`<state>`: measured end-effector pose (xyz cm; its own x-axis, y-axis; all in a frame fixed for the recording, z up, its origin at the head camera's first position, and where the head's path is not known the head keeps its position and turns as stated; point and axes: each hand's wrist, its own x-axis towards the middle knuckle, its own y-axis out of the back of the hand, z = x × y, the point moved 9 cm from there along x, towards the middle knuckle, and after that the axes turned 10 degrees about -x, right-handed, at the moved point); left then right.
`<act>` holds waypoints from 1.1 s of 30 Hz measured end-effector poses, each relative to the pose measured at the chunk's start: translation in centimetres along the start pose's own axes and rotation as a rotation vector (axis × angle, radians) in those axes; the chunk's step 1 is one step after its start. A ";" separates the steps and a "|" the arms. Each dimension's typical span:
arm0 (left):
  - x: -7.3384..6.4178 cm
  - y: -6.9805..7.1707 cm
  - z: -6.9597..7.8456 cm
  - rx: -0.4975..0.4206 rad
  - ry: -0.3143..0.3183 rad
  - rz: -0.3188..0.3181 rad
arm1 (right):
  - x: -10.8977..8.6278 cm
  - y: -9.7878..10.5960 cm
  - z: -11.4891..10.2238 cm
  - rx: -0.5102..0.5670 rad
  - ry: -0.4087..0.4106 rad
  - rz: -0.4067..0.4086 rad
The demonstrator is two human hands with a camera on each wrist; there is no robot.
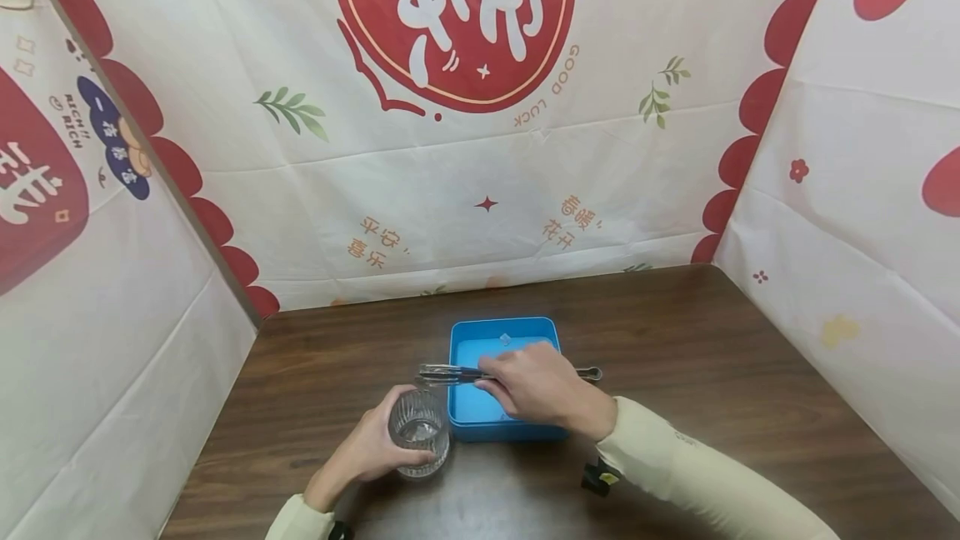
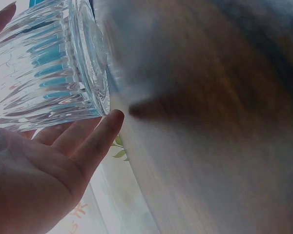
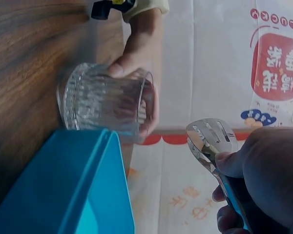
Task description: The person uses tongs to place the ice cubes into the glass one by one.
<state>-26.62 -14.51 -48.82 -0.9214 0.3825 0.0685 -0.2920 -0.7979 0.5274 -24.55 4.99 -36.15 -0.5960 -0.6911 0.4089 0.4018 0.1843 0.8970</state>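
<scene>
My left hand [image 1: 367, 444] grips a clear ribbed glass [image 1: 422, 427] from its left side, thumb at the near side and fingers round the far side. The glass stands upright beside a blue box [image 1: 557, 336]. In the left wrist view, the fingers [image 2: 100, 141] curve close below the glass's base. My right hand [image 1: 543, 382] holds metal tongs [image 1: 450, 373] above the box, their slotted heads over the rim of the glass. Whether the tongs hold anything cannot be made out. A small clear piece [image 1: 506, 340] lies near the box's far wall.
A dark wood-grain table [image 1: 660, 340] carries the box and glass. Printed white cloth [image 1: 465, 165] hangs behind the table and on both sides. A black strap device [image 1: 600, 477] sits under the right sleeve.
</scene>
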 end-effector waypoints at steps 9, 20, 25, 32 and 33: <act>0.0 0.0 0.0 0.002 -0.012 0.002 | 0.5 -0.9 -2.1 -0.038 0.052 -0.032; 0.0 0.1 0.2 -0.021 -0.024 0.006 | 0.4 -2.0 -2.5 -0.005 0.042 -0.091; 0.0 0.0 0.1 -0.021 -0.013 -0.001 | 0.3 -2.1 -2.6 0.000 0.044 -0.099; 0.0 0.1 0.1 -0.016 -0.014 -0.001 | 0.3 -2.4 -2.6 0.013 0.036 -0.127; 0.0 0.1 0.1 -0.018 -0.014 -0.002 | 0.3 -2.4 -2.6 0.015 0.037 -0.130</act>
<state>-26.66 -14.51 -48.73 -0.9172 0.3904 0.0792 -0.2985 -0.8052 0.5123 -23.89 2.55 -38.65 -0.6165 -0.7348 0.2828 0.3123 0.1015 0.9445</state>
